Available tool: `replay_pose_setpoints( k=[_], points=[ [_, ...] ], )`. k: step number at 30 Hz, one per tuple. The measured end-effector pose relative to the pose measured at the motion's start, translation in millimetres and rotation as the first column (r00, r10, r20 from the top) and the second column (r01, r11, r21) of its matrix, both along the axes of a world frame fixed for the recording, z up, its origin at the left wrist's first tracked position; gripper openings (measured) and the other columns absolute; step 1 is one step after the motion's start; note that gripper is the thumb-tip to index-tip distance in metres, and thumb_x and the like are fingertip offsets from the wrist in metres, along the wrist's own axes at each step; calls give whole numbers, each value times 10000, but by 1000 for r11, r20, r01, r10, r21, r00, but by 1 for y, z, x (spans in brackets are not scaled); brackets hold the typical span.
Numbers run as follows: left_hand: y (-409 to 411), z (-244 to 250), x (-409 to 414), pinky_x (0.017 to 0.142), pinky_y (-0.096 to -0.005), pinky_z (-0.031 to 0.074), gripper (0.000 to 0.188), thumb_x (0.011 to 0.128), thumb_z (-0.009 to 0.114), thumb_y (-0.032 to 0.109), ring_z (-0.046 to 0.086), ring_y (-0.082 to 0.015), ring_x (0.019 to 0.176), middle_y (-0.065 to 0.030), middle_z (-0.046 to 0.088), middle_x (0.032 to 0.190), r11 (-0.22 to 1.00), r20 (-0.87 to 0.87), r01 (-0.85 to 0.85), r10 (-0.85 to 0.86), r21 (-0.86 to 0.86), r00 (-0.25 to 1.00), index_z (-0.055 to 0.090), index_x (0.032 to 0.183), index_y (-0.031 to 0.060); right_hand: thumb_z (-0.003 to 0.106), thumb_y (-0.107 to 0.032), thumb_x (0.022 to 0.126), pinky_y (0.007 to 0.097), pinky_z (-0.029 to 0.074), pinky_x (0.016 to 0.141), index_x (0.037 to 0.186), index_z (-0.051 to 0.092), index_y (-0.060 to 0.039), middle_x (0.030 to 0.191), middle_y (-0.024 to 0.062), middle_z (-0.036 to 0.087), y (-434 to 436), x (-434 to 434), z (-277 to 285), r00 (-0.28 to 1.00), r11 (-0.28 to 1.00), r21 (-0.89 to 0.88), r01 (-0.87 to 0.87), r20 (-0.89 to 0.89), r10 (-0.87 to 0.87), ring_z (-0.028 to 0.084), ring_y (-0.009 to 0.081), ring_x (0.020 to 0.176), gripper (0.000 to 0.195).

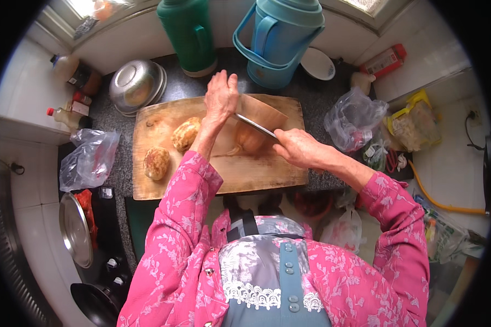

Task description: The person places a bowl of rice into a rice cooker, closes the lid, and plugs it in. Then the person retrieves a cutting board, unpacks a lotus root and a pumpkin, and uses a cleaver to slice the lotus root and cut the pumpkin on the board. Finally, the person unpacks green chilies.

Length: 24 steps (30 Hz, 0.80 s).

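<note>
My right hand (298, 147) grips the handle end of a cleaver (255, 124), whose narrow metal spine faces up. Against the far end of that spine, my left hand (221, 98) lies with its palm down and fingers stretched out. Under and beside the blade sits an orange-tan squash (249, 137), partly covered by the cleaver. All of this is on a worn wooden cutting board (196, 175). Left of my left forearm are two mottled, yellow-brown tubers, one farther away (185, 134) and one nearer (156, 163).
Behind the board stand a green thermos (188, 36) and a blue thermos (282, 45). Metal strainer bowls (135, 86) and a plastic bag (91, 159) are at left. Another bag (354, 118) and a white dish (317, 64) are at right. A stove (102, 245) is lower left.
</note>
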State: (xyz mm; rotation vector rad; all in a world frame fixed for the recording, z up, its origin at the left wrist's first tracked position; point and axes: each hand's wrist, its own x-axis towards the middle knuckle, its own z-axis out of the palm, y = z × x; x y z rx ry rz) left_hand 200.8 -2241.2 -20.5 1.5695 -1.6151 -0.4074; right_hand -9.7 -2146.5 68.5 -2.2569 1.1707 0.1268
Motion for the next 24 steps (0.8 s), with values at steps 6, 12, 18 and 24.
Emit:
replay_pose_setpoints(
  k=[6, 12, 18, 24],
  points=[
    [-16, 62, 0, 1043, -473, 349, 530, 977, 405, 410, 443, -429, 1231, -275, 519, 1274, 942, 48, -22, 41, -336, 998, 531, 1246, -28, 518, -168, 898, 521, 469, 704, 920, 469, 26, 802, 273, 608, 17, -20, -11, 996, 998, -1, 59, 72, -59, 592, 463, 813, 202],
    [10, 8, -22, 1051, -460, 348, 549, 940, 468, 388, 440, -409, 1249, -264, 521, 1283, 993, 77, -111, 109, 28, 991, 496, 1280, -42, 503, -166, 896, 528, 467, 720, 922, 477, 39, 803, 278, 608, 13, -4, -6, 999, 999, 31, 32, 30, -32, 594, 462, 823, 208],
    [2, 12, -13, 1020, -477, 371, 483, 955, 452, 384, 484, -424, 1189, -256, 553, 1238, 991, 127, 12, 5, -134, 992, 534, 1239, 1, 510, -169, 888, 527, 466, 722, 922, 475, 47, 803, 285, 604, 11, -7, -6, 999, 999, 26, 22, 28, -23, 588, 471, 817, 221],
    [-17, 96, 0, 1029, -479, 365, 447, 964, 445, 334, 495, -419, 1158, -243, 564, 1208, 867, 83, -2, 50, -499, 995, 532, 1216, -25, 513, -169, 887, 518, 469, 750, 925, 489, 46, 845, 289, 608, 15, -12, 3, 995, 989, 114, 94, 5, -95, 590, 461, 866, 220]
  ],
)
